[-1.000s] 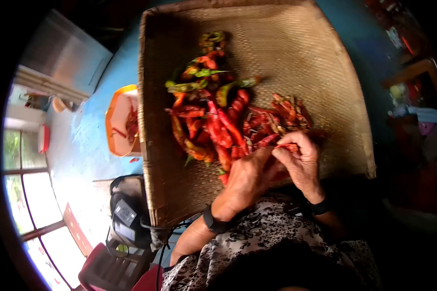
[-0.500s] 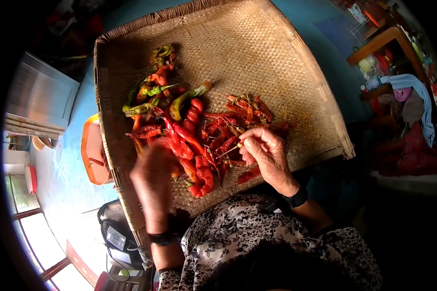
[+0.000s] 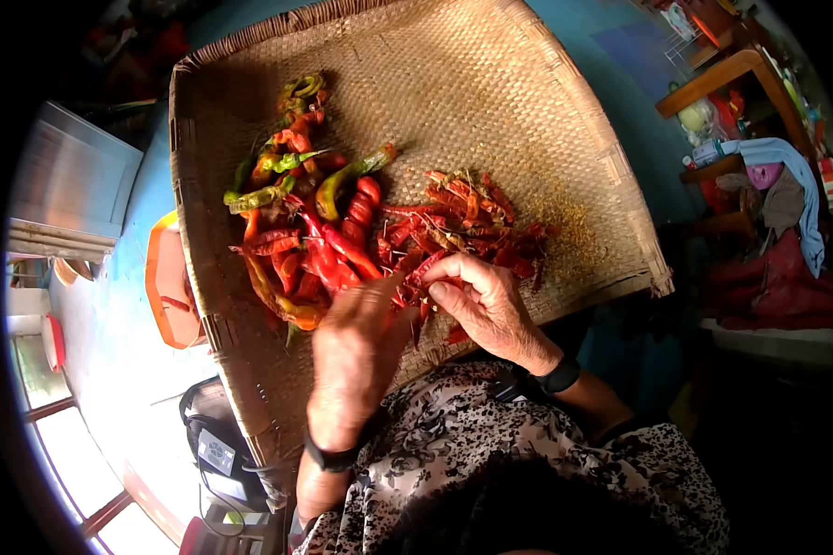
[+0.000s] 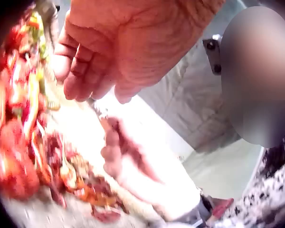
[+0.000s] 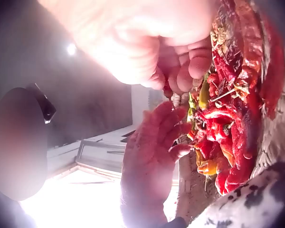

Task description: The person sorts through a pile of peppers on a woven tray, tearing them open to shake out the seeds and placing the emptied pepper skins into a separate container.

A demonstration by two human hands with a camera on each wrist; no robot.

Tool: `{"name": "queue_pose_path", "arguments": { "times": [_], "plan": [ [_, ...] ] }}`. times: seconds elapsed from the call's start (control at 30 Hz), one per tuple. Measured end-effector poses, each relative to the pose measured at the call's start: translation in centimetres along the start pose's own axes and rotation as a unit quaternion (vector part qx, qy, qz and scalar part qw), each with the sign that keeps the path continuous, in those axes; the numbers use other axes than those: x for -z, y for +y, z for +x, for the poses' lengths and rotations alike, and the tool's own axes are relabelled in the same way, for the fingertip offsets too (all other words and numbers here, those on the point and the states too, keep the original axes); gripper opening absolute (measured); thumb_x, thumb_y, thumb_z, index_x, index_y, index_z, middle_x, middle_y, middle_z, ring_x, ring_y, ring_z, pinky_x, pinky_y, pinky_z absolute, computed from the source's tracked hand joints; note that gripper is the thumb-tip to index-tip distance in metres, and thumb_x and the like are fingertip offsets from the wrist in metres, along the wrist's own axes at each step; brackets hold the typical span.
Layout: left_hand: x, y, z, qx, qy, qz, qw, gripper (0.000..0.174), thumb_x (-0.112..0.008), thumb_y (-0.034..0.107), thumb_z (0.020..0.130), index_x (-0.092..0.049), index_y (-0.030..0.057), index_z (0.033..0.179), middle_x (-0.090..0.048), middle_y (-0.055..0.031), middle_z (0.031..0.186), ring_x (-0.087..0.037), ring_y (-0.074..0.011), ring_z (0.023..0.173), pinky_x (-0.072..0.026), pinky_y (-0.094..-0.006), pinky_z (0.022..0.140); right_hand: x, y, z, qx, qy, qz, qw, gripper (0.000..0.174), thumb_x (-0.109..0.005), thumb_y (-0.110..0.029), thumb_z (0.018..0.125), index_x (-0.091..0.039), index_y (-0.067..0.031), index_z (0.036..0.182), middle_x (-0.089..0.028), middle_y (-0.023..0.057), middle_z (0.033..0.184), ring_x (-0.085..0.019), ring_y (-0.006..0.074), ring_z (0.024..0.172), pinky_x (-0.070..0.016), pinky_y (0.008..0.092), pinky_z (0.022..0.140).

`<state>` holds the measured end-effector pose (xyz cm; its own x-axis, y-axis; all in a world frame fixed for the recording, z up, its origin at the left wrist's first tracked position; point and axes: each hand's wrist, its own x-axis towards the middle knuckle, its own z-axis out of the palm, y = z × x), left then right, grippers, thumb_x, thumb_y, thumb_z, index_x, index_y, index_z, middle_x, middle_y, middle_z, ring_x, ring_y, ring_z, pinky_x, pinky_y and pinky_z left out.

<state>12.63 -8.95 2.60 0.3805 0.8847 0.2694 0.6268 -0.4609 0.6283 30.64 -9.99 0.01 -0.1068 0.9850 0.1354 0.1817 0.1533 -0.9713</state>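
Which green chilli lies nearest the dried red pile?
The curved green chilli, its tip almost reaching the dried pile; the other green ones lie farther left, near the left rim of the tray.

A lived-in room of a home is shown. Red and green chillies (image 3: 342,250) are spread on a woven tray (image 3: 491,92) over a blue-painted surface (image 3: 620,55) (floor or table cannot be told). Clothes (image 3: 787,176) are draped over wooden furniture (image 3: 722,79) at the right. An orange plastic container (image 3: 162,296) is set beside the tray, and daylight is let in through a paned window (image 3: 74,462).
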Motion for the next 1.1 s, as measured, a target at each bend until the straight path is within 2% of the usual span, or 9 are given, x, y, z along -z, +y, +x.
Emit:
{"name": "queue_pose_path", "arguments": {
  "times": [0.1,0.23,0.37,0.43,0.5,0.57,0.63,0.9,1.1],
  "plan": [
    [-1.8,0.5,-0.9,0.061,-0.104,-0.024,0.992,0.019,-0.063,0.015,0.085,-0.060,0.0057,0.101,-0.061,-0.0135,0.075,-0.062,-0.0292,0.066,-0.0498,-0.0392,0.057,0.0,-0.7,0.0,0.003,-0.018,-0.027,0.999,0.012,-0.060,-0.011,0.090,-0.060,-0.0009,0.097,-0.061,0.0055,0.072,-0.058,0.0089,0.064,-0.0461,0.0247,0.057],
    [-0.7,-0.8,-1.0,0.045,-0.026,0.027,0.998,0.011,-0.058,0.002,0.082,-0.062,0.0055,0.091,-0.061,-0.0123,0.072,-0.062,-0.0275,0.063,-0.0504,-0.0368,0.055,0.5,-0.6,-0.4,-0.024,-0.027,0.016,0.999,0.020,-0.061,-0.012,0.090,-0.057,-0.0029,0.106,-0.062,0.0057,0.073,-0.060,0.0107,0.064,-0.0486,0.0253,0.057],
    [3.7,-4.2,-0.8,0.159,0.156,0.038,0.974,0.011,-0.056,0.008,0.089,-0.064,0.0022,0.094,-0.057,-0.0056,0.065,-0.048,-0.0138,0.055,-0.0423,-0.0293,0.051,3.8,2.0,0.5,0.008,0.089,-0.217,0.972,0.029,-0.061,-0.022,0.090,-0.056,-0.0009,0.110,-0.063,0.0076,0.078,-0.060,0.0145,0.062,-0.0507,0.0283,0.051],
    [6.7,-7.4,-0.9,0.162,0.206,0.084,0.961,0.014,-0.055,0.012,0.090,-0.064,0.0025,0.096,-0.059,-0.0066,0.065,-0.051,-0.0147,0.055,-0.0432,-0.0301,0.051,5.5,2.8,1.2,0.079,0.177,-0.307,0.932,0.022,-0.059,-0.016,0.090,-0.057,-0.0005,0.106,-0.063,0.0133,0.080,-0.061,0.0228,0.062,-0.0513,0.0330,0.055],
    [9.5,-10.8,-0.9,0.168,0.304,0.174,0.921,0.020,-0.053,0.018,0.092,-0.064,0.0031,0.099,-0.062,-0.0085,0.066,-0.056,-0.0166,0.056,-0.0450,-0.0317,0.053,7.3,3.5,1.7,0.028,0.154,-0.375,0.914,0.018,-0.061,-0.009,0.084,-0.058,0.0000,0.100,-0.061,0.0183,0.089,-0.061,0.0344,0.077,-0.0492,0.0418,0.066],
    [11.6,-12.6,-1.1,0.287,0.312,0.267,0.865,0.033,-0.053,0.027,0.093,-0.059,0.0049,0.116,-0.067,-0.0137,0.085,-0.063,-0.0238,0.073,-0.0499,-0.0369,0.066,8.1,4.9,2.5,0.045,0.153,-0.432,0.888,0.017,-0.063,-0.009,0.082,-0.059,-0.0015,0.096,-0.060,0.0170,0.088,-0.060,0.0343,0.081,-0.0487,0.0431,0.069],
    [11.6,-16.6,-1.7,0.241,0.276,0.467,0.805,0.057,-0.054,0.037,0.091,-0.040,0.0081,0.138,-0.053,-0.0189,0.128,-0.048,-0.0353,0.119,-0.0360,-0.0448,0.100,8.2,5.0,3.3,0.016,0.132,-0.477,0.869,0.016,-0.064,-0.010,0.081,-0.058,-0.0019,0.094,-0.060,0.0162,0.086,-0.060,0.0340,0.081,-0.0486,0.0429,0.069],
    [6.8,-8.2,1.2,0.105,0.297,0.178,0.932,0.028,-0.061,0.006,0.084,-0.062,0.0018,0.112,-0.060,-0.0170,0.114,-0.057,-0.0310,0.105,-0.0446,-0.0386,0.092,7.8,6.1,4.9,-0.071,0.080,-0.513,0.852,0.014,-0.065,-0.007,0.076,-0.055,-0.0036,0.084,-0.059,0.0154,0.081,-0.061,0.0340,0.078,-0.0483,0.0429,0.067],
    [2.3,-1.5,1.6,0.074,0.171,0.080,0.979,0.023,-0.066,0.002,0.080,-0.065,0.0040,0.103,-0.066,-0.0126,0.096,-0.064,-0.0247,0.089,-0.0520,-0.0351,0.077,8.0,5.9,3.9,-0.024,0.157,-0.460,0.874,0.013,-0.059,0.003,0.075,-0.049,-0.0052,0.078,-0.057,0.0099,0.068,-0.060,0.0283,0.062,-0.0470,0.0375,0.056]
  ]
}}
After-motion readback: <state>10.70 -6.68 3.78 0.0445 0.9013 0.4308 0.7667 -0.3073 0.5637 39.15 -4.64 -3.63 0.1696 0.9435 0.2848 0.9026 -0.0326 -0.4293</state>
